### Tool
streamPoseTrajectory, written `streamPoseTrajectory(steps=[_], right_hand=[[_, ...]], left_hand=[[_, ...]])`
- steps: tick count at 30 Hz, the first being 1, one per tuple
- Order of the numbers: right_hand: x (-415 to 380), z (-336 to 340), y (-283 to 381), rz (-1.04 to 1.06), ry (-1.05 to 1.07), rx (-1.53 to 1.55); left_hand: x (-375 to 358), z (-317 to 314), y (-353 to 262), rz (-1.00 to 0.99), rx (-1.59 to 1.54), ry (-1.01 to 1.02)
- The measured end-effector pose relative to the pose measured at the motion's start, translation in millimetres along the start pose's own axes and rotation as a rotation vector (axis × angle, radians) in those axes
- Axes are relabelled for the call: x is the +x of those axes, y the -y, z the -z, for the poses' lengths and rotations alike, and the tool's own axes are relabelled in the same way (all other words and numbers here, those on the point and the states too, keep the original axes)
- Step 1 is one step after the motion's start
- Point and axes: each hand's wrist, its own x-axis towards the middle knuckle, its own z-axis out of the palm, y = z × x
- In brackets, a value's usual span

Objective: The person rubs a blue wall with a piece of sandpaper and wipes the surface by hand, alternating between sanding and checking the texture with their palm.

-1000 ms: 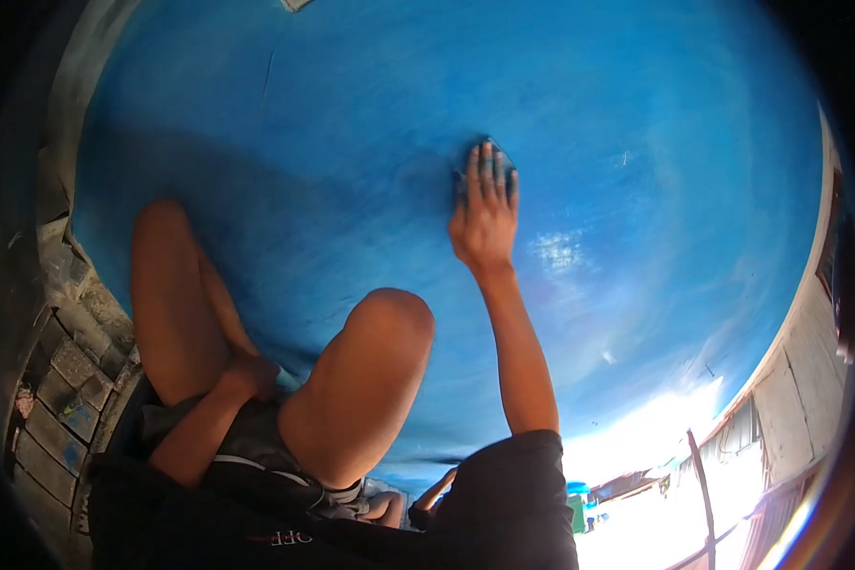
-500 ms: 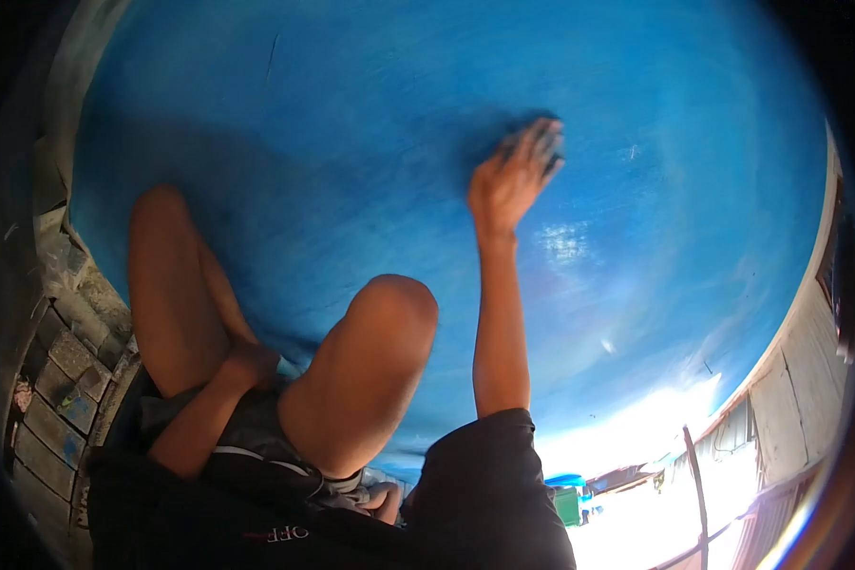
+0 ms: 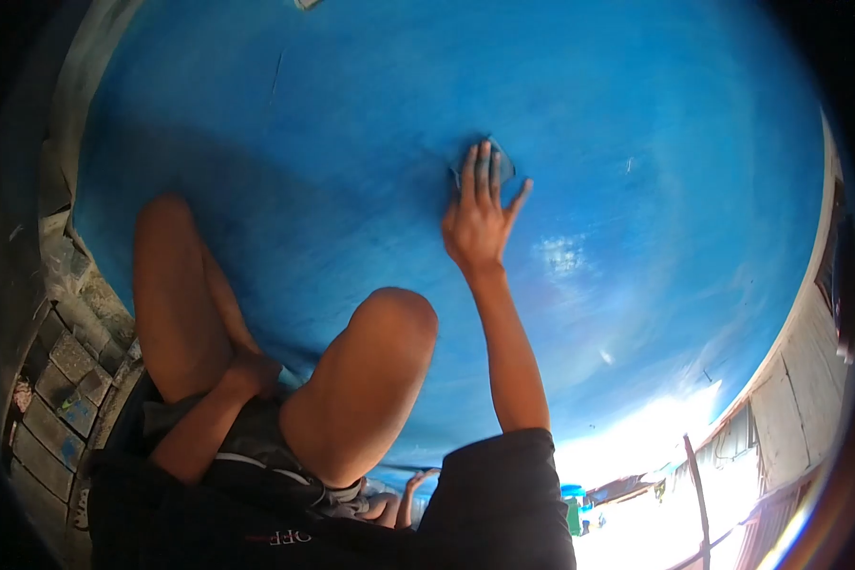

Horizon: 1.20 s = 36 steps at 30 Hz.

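Note:
My right hand [image 3: 478, 223] reaches up to a broad, smooth blue surface [image 3: 370, 104]. Its fingers lie over a dark grey piece of sandpaper [image 3: 505, 163], pressing it against the blue; the corners stick out around the fingertips. One finger is spread away to the right, and the thumb is hidden. Low between my raised knees is my left hand [image 3: 252, 372], its fingers mostly out of sight. A pale bluish edge [image 3: 290, 375] shows beside it, next to my thigh, and I cannot tell whether the hand holds it.
Grey paving blocks [image 3: 46, 432] line the left side. Beyond my right sleeve lies a bright outdoor area with a thin pole [image 3: 696, 494] and a green container [image 3: 574, 518]. Pale wall panels [image 3: 784, 408] stand at right. Another person's hand [image 3: 418, 480] shows below my knee.
My right hand has slid left and slightly down across the blue surface with the sandpaper, and its fingers now point more straight up. My left hand stays between my knees.

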Motion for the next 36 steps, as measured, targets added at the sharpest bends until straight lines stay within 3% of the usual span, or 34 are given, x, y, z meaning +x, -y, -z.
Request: streamPoseTrajectory(steps=[2, 3, 4, 6, 8, 10, 14, 17, 18, 20, 21, 23, 25, 31, 33, 35, 36], right_hand=[[9, 8, -23, 0.027, 0.048, -0.271], [23, 12, -33, -0.076, -0.026, -0.31], [35, 13, -39, -0.077, -0.014, -0.311], [51, 20, -43, -0.306, -0.219, -0.186], [42, 11, -21, -0.286, -0.252, -0.138], [11, 7, 0, -0.041, 0.011, -0.164], [-1, 9, -21, 0.152, 0.113, -0.191], [31, 18, -32, -0.185, -0.136, -0.211], [26, 16, -26, -0.191, -0.128, -0.215], [21, 4, -4, -0.166, -0.139, -0.138], [8, 4, 6, -0.052, 0.006, -0.223], [-24, 0, 14, 0.103, 0.134, -0.066], [-50, 8, 12, 0.194, 0.215, 0.058], [-109, 8, -27, 0.304, 0.286, -0.012], [-96, 25, -58, 0.173, 0.35, -0.24], [-71, 46, -99, 0.019, 0.266, -0.537], [-62, 50, -129, -0.066, 0.138, -0.459]], left_hand=[[7, -5, 5, -0.027, 0.053, -0.044], [7, -8, 4, -0.065, 0.115, -0.06], [8, -10, 4, -0.071, 0.114, -0.049], [5, -7, 3, -0.057, 0.033, -0.016], [12, -16, 9, -0.076, -0.027, -0.032], [17, -20, 10, -0.087, -0.094, -0.065], [19, -22, 9, -0.056, 0.061, -0.147], [24, -27, 13, -0.077, 0.061, -0.105], [24, -25, 13, -0.093, 0.043, -0.051], [13, -16, 10, -0.097, 0.092, -0.03], [10, -8, 7, -0.1, 0.14, -0.015], [13, -7, 4, -0.107, 0.158, -0.038], [16, -13, 5, -0.092, 0.174, -0.064], [-19, 7, -5, -0.013, 0.069, -0.022], [-8, -6, 1, -0.051, 0.018, -0.133], [-2, -11, 5, -0.067, 0.035, -0.127], [-1, -13, 6, -0.078, 0.03, -0.142]])
